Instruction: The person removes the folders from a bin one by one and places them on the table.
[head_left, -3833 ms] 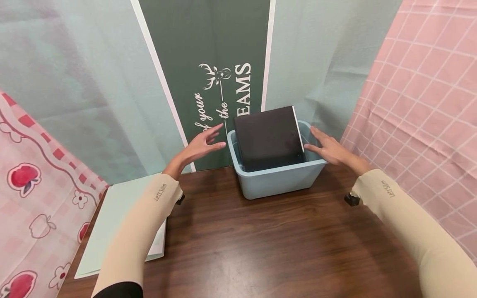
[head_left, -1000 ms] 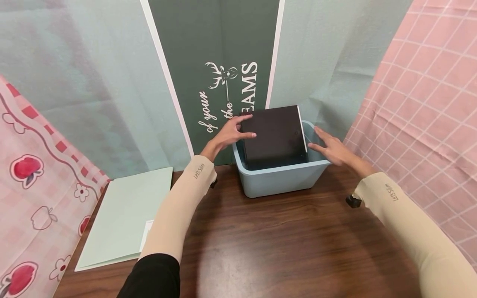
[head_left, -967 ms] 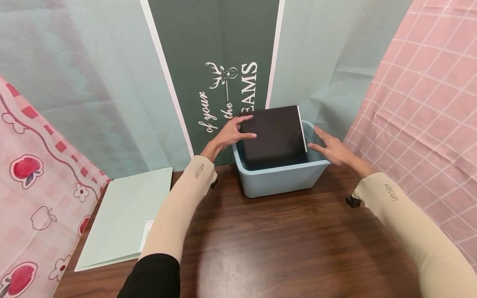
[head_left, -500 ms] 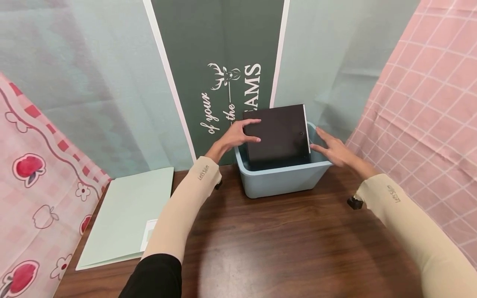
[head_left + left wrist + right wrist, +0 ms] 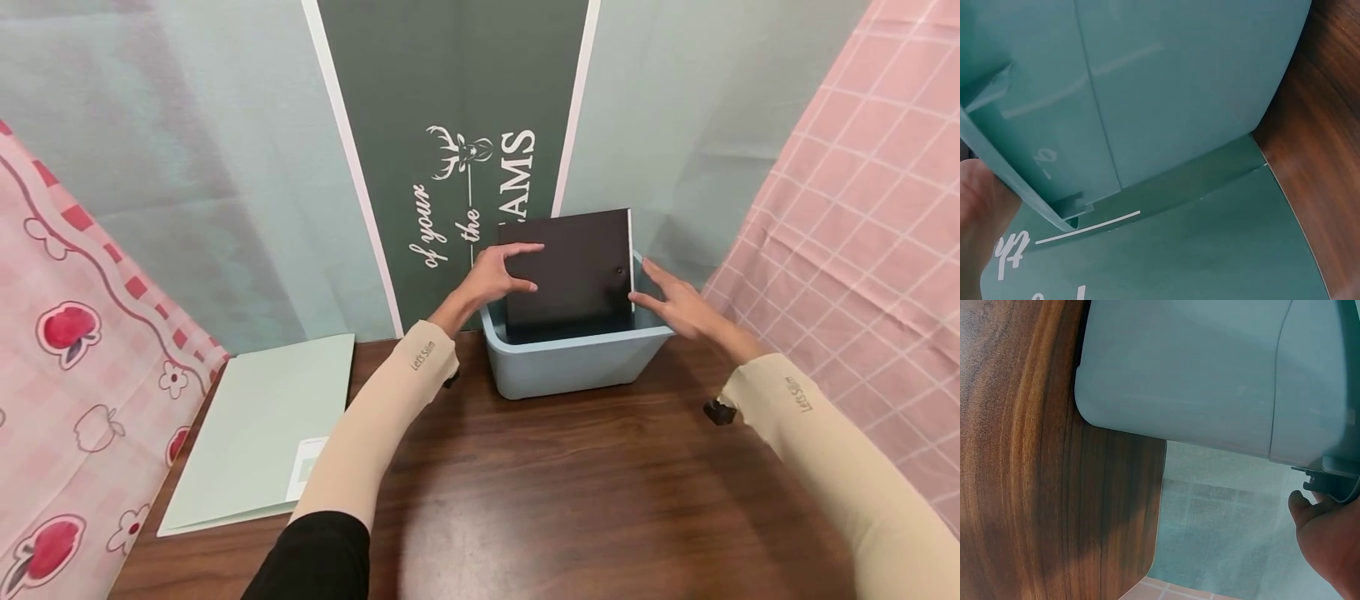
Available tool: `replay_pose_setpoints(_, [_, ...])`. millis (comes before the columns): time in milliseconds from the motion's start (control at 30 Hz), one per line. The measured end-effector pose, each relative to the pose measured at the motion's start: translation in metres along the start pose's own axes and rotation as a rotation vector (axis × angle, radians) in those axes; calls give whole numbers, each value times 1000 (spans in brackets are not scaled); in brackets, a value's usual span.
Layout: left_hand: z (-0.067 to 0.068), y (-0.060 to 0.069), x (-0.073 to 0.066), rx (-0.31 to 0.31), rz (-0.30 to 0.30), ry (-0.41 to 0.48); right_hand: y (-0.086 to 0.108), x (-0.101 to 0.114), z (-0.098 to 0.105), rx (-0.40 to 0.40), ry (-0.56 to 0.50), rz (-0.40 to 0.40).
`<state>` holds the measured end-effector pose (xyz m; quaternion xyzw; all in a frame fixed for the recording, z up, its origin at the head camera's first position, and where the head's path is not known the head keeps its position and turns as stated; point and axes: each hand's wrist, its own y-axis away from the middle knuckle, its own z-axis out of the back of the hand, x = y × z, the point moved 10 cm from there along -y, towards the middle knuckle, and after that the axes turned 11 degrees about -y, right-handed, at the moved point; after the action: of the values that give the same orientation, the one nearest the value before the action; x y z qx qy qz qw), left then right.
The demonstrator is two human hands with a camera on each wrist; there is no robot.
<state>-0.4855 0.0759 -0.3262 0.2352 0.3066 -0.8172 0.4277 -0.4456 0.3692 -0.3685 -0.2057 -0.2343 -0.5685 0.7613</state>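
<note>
A flat black item [image 5: 572, 271] with a pale right edge leans upright inside a light blue bin [image 5: 581, 367]. My left hand [image 5: 495, 273] is at its left side above the bin's rim, thumb and fingers spread apart over its front face; whether they touch it is unclear. At the bin's right end my right hand [image 5: 681, 307] has its fingers extended, the thumb tip beside the item's lower right edge. The left wrist view shows the bin's outer wall [image 5: 1179, 81] and part of the left hand [image 5: 979, 206]. The right hand [image 5: 1332, 537] is under the rim in the right wrist view.
A pale green folder [image 5: 262, 433] with a white label lies on the brown wooden table [image 5: 540, 492] at the left. Behind the bin hangs a grey and dark green curtain [image 5: 450, 75] with white lettering. Pink patterned cloths stand along both sides.
My left hand has come right, from outside the bin to the black item's left side. The item stands slightly more upright. The right hand remains by the bin's right end. The view has shifted slightly.
</note>
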Motion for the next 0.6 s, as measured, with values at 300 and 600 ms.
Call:
replay_pose_setpoints(300, [1,4,4,-15,-1,59,17,7,-3,-40,2,-46])
replay_pose_setpoints(600, [10,13,10,-74,61,145,21,14,-6,-29,16,-55])
